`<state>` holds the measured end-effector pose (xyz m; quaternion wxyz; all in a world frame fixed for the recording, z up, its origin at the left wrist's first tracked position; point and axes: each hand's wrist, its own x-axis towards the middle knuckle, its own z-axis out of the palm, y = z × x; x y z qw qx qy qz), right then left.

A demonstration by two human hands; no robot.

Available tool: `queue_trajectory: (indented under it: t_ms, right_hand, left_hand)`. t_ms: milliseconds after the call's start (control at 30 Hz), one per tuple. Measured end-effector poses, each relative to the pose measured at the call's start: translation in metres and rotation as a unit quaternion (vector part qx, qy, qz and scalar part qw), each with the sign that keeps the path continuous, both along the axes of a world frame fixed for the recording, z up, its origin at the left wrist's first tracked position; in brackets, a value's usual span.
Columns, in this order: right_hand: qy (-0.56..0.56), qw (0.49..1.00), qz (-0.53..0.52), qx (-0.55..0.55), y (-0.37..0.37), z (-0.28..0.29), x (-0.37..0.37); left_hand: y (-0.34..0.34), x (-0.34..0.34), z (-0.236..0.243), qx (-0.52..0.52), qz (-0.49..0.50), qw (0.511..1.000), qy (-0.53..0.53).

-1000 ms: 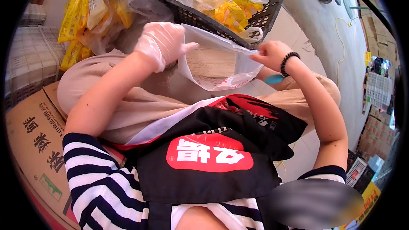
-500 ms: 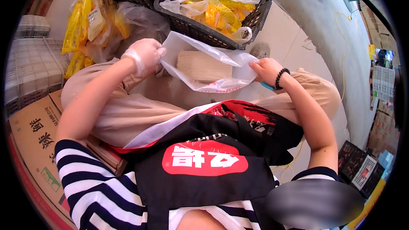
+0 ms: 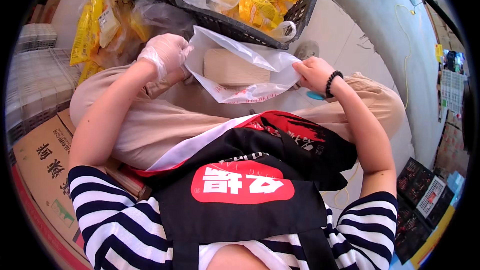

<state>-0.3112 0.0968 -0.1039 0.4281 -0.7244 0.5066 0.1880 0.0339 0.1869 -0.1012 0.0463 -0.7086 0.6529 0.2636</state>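
My gloved left hand (image 3: 164, 55) pinches the left rim of a white plastic bag (image 3: 221, 91) with red print, held open above my crossed legs. My bare right hand (image 3: 314, 74), with a black bead bracelet at the wrist, grips the bag's right rim. Inside the bag lies a pale beige block of fine strands (image 3: 235, 64), perhaps dried noodles or thin sticks. A small blue object (image 3: 315, 95) shows just below my right hand. The black apron (image 3: 250, 215) with red patches covers my front and lap.
Ahead stand black crates (image 3: 300, 20) holding yellow packets (image 3: 257, 10) in plastic bags. More yellow packs (image 3: 87, 32) are heaped at left, beside pale crates (image 3: 40, 80) and a cardboard box (image 3: 40, 170). A yellow cord (image 3: 407, 60) runs along the right; dark boxes (image 3: 410, 205) lie lower right.
My left hand has shifted left, stretching the bag's mouth wider around the beige block. My right hand is slightly lower than a second ago and keeps hold of the rim.
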Motion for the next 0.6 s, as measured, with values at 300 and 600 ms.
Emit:
queue_trajectory:
  t_ms: [300, 600]
  right_hand:
    - [0.087, 0.992, 0.060, -0.067, 0.000, -0.007, 0.008]
    - [-0.095, 0.990, 0.078, -0.062, 0.017, 0.029, 0.041]
  left_hand:
    - [-0.006, -0.002, -0.007, -0.035, -0.034, 0.998, -0.031]
    - [0.020, -0.046, 0.008, -0.197, -0.398, 0.895, -0.030]
